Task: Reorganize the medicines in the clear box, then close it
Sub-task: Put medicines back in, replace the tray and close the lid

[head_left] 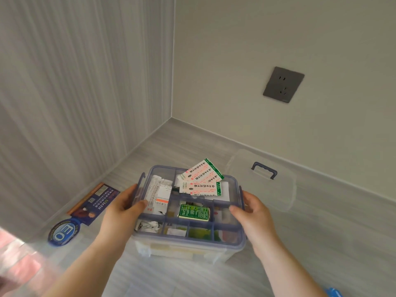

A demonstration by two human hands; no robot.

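On the floor, clear box (188, 243), left hand (122, 207) and right hand (255, 213) gripping its sides

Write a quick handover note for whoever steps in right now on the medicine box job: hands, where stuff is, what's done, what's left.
Left hand grips the left edge of the divided tray; right hand grips its right edge. The tray sits in the top of the clear box on the floor.
The white-and-green sachets stick up over the back rim; the green packet lies flat mid-tray.
The lid is off, lying behind and to the right.
Left: tidy the medicines, flatten the sachets, put the lid on.
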